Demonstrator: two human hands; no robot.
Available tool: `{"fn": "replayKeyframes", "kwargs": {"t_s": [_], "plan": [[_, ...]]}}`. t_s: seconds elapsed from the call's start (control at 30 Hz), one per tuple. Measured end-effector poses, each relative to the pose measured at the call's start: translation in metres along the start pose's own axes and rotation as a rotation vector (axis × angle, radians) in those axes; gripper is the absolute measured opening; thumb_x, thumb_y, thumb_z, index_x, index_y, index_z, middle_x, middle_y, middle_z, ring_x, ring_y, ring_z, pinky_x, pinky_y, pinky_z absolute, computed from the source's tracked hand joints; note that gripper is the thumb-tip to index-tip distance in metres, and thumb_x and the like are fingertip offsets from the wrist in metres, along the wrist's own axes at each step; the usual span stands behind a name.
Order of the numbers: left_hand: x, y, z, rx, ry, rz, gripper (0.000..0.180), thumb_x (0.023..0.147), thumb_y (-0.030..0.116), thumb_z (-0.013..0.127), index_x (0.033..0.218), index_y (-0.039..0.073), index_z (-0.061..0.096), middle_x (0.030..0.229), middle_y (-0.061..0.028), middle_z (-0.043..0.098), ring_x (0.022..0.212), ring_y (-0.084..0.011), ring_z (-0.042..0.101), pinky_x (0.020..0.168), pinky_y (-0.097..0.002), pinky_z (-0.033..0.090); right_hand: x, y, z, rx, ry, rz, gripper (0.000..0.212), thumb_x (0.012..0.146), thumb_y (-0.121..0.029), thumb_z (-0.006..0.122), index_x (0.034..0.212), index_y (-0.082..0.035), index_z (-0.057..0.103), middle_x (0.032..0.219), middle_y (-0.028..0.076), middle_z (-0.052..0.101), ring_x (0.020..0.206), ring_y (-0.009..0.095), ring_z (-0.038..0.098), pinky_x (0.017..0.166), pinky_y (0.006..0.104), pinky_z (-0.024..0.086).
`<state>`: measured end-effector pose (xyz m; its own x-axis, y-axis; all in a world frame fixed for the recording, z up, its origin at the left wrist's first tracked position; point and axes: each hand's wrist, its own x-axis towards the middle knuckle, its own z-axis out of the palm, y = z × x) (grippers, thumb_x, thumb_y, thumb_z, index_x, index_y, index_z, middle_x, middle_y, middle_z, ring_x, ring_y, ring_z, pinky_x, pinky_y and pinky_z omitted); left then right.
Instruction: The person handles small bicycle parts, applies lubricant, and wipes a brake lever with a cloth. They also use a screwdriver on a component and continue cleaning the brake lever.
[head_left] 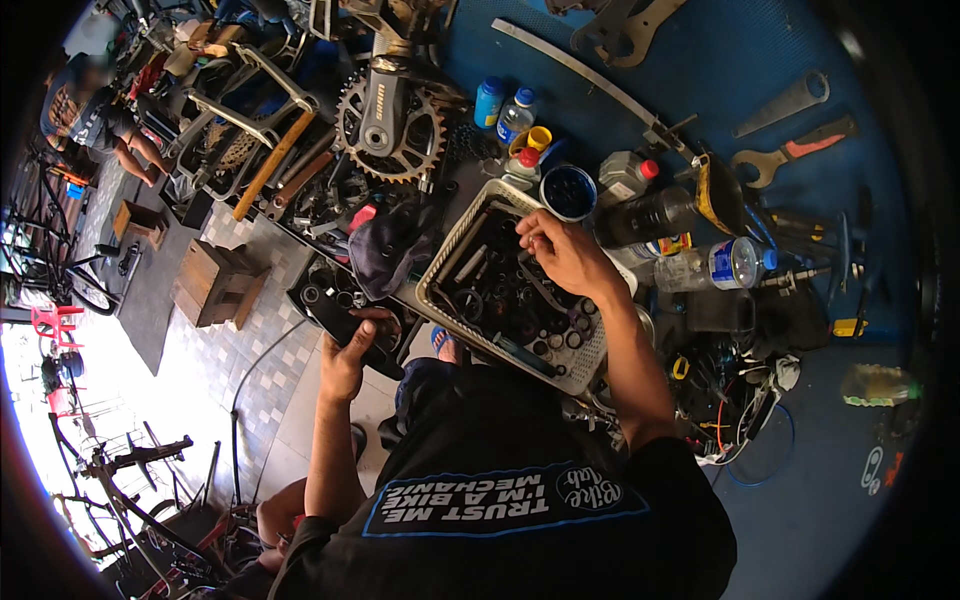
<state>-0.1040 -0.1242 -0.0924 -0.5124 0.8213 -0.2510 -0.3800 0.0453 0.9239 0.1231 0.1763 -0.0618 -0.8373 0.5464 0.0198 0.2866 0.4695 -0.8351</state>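
Note:
My left hand [345,365] is closed around a black, flat, oblong thing [352,330], whose exact kind I cannot make out. It is held left of the white plastic basket [462,232]. Inside the basket lie several dark metal parts and rings [555,340], jumbled together. Over the basket's far right side hovers my right hand [568,258], its fingers curled in and pressed together. Whether anything small sits in them is hidden. Just beyond that hand stands an open tub [568,192] with dark contents.
Bottles [735,263] and a blue can [488,102] crowd around the basket. A crankset [385,125] lies at the back, near a dark cloth [392,250]. Wrenches [795,150] hang on the blue surface at right. Wooden stools [215,285] and another person [95,115] are at left.

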Motion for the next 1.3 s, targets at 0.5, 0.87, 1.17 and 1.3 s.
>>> {"fn": "replayKeyframes", "kwargs": {"t_s": [0.5, 0.87, 1.17, 1.3], "plan": [[0.024, 0.002, 0.021, 0.111, 0.049, -0.044, 0.041, 0.11, 0.035, 0.054, 0.107, -0.003, 0.07, 0.088, -0.0072, 0.072, 0.084, -0.0189, 0.073, 0.075, -0.0298, 0.056, -0.075, 0.03, 0.088, -0.282, -0.126, 0.104, 0.018, 0.09, -0.017, 0.076, 0.105, -0.008, 0.073, 0.098, 0.01, 0.073, 0.091, 0.032, 0.072, 0.081, 0.0417, 0.056], [0.026, -0.023, -0.002, 0.156, 0.35, -0.043, 0.049, 0.106, 0.042, 0.06, 0.09, -0.003, 0.072, 0.079, -0.0088, 0.072, 0.068, -0.0151, 0.069, 0.064, -0.0299, 0.055, 0.061, -0.028, 0.096, -0.356, -0.004, -0.303, 0.019, 0.09, -0.017, 0.073, 0.107, -0.009, 0.07, 0.102, 0.01, 0.069, 0.102, 0.031, 0.066, 0.089, 0.0423, 0.054], [0.048, -0.048, -0.006, 0.089, 0.362, -0.188, 0.049, 0.102, 0.044, 0.067, 0.085, -0.001, 0.074, 0.078, -0.0055, 0.072, 0.063, -0.0116, 0.063, 0.058, -0.0269, 0.049, 0.174, 0.014, 0.161, -0.756, -0.565, -0.221, 0.061, 0.079, 0.002, 0.062, 0.139, -0.004, 0.058, 0.137, 0.019, 0.064, 0.134, 0.032, 0.055, 0.125, 0.047, 0.029], [0.055, -0.053, -0.006, 0.121, 0.394, -0.196, 0.051, 0.102, 0.046, 0.067, 0.087, -0.002, 0.077, 0.075, -0.0045, 0.071, 0.063, -0.0089, 0.061, 0.057, -0.0255, 0.047, 0.188, 0.03, 0.159, -0.669, -0.631, -0.182, 0.07, 0.076, -0.004, 0.068, 0.144, -0.005, 0.051, 0.143, 0.019, 0.059, 0.139, 0.037, 0.05, 0.122, 0.0482, 0.035]]}}
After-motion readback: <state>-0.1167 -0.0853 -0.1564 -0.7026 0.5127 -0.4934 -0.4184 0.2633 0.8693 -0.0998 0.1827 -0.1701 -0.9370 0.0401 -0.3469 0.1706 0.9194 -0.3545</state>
